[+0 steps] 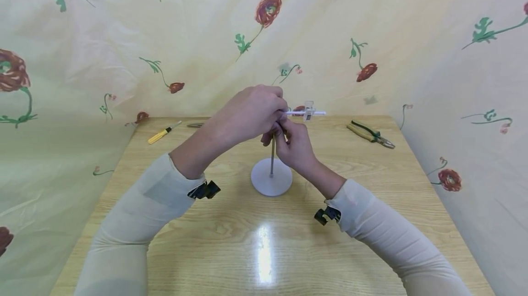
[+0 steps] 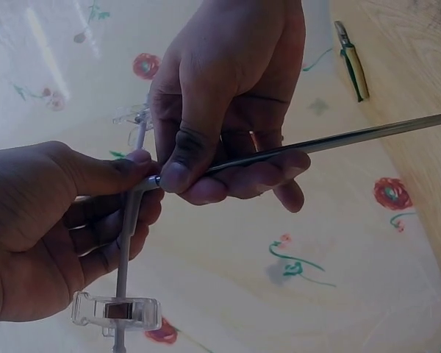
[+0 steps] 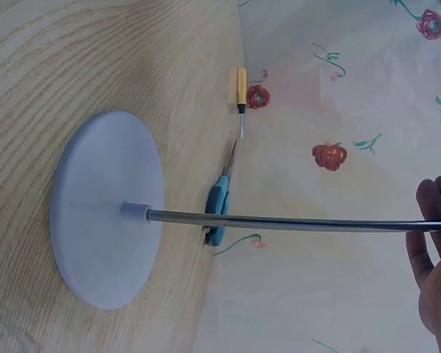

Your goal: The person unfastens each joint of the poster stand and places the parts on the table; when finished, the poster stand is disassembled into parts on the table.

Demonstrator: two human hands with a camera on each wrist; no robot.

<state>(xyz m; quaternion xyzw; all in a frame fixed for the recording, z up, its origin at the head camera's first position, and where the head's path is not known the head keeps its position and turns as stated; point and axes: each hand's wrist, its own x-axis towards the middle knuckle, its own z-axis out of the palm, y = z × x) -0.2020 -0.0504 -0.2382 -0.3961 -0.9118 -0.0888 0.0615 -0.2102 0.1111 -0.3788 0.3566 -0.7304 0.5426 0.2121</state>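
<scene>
Head view first: nearest me are the two pale sleeves, then the hands meeting above the middle of the wooden counter (image 1: 371, 181). Under them a round white base (image 1: 271, 178) sits flat on the counter, and a thin metal rod (image 1: 272, 154) rises from its centre, long axis upright, tip pointing up into the hands. The right hand (image 1: 298, 147) has its fingers and thumb curled round the top of the rod, steadying it. The left hand (image 1: 247, 115) comes over from above, closed round a thin white crossbar (image 1: 299, 113) that lies level, pointing away to the right, with a clear clip (image 1: 308, 110) on it just beyond the fingers. From the left wrist the crossbar (image 2: 128, 228) and rod tip meet between the two thumbs.

I judge the step in hand to be joining crossbar to rod top; the next move calls for a firm, square hold while the base stays planted.

Farther back lie a yellow-handled screwdriver (image 1: 162, 134) at the left, pliers (image 1: 371, 134) at the right, and blue-handled scissors (image 3: 219, 213) near the counter's far edge, before the flowered cloth (image 1: 371, 21).
</scene>
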